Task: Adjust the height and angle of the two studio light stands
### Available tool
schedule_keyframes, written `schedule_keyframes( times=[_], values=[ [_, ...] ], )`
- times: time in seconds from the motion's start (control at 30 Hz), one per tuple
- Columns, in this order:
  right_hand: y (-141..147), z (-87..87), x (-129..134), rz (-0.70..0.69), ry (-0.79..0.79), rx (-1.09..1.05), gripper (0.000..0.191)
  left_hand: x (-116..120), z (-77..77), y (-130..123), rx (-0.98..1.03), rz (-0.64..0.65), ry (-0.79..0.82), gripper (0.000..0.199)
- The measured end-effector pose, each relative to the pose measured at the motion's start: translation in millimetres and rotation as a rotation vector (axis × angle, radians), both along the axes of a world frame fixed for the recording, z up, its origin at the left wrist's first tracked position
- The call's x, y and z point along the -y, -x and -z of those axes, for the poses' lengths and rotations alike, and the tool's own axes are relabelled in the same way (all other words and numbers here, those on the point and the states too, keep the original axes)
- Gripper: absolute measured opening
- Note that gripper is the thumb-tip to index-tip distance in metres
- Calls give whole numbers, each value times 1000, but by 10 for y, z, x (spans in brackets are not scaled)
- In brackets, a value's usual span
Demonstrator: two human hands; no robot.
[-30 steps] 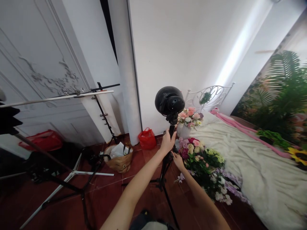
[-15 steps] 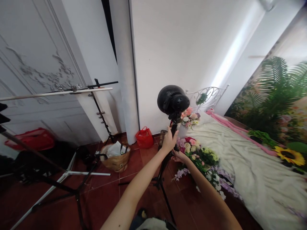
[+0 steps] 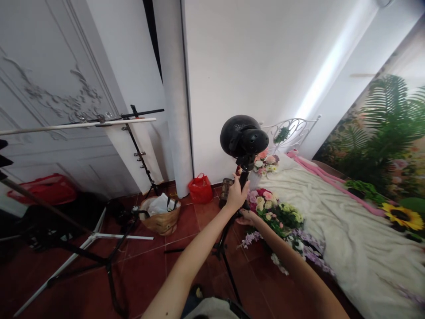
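A black round studio lamp [image 3: 239,135] sits atop a black light stand [image 3: 228,274] in front of me. My left hand [image 3: 237,196] wraps around the upper pole, just under the lamp, with the thumb pointing up. Lower down, my right hand [image 3: 248,218] closes on the same stand near a joint; its fingertips are partly hidden. The stand's legs spread over the red tiled floor, and the lamp's front faces away from me.
Artificial flowers [image 3: 265,204] lie right of the stand beside a bed with a cream cover [image 3: 335,221]. A red bag [image 3: 200,188] and a wicker basket [image 3: 164,219] stand ahead-left. Further left are a white stand leg [image 3: 126,237] and a horizontal white pole [image 3: 49,128].
The lamp and upper pole have shifted slightly to the right, with both hands still on the stand. The view has moved a little too.
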State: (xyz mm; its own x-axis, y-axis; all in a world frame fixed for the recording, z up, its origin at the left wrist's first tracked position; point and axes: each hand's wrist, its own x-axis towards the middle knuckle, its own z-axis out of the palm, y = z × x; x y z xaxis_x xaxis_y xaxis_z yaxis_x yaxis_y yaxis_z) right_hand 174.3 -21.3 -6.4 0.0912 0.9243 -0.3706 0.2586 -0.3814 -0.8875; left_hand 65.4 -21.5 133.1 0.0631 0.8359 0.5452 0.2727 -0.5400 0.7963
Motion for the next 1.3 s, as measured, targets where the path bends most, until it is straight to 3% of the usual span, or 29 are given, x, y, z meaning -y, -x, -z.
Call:
schedule_keyframes(
  times=[0.2,0.37,0.53,0.67,0.8,0.97,1.03,1.1,1.2,1.3],
  values=[
    [93,231,123,73,33,-142,7,-11,1,-15,-10,-5,-2,39],
    [41,319,171,122,1,-225,29,-12,-11,-20,-6,-8,-6,41],
    [-158,447,252,158,-105,-467,64,46,-83,70,-24,72,24,40],
    [-283,486,250,113,-176,-524,62,138,-43,216,-4,134,82,35],
    [-225,338,181,53,-419,-526,47,131,287,399,101,117,127,31],
    [54,143,180,-150,-553,-315,55,35,1056,623,62,16,242,30],
    [214,141,192,-98,-578,-216,50,53,1319,669,-5,25,330,33],
    [375,164,192,1,-594,-163,42,99,1497,673,-61,117,401,34],
    [553,186,164,174,-586,-84,39,150,1641,616,-75,294,411,45],
    [611,140,119,225,-583,-17,39,122,1736,533,-12,344,407,63]
  ],
)
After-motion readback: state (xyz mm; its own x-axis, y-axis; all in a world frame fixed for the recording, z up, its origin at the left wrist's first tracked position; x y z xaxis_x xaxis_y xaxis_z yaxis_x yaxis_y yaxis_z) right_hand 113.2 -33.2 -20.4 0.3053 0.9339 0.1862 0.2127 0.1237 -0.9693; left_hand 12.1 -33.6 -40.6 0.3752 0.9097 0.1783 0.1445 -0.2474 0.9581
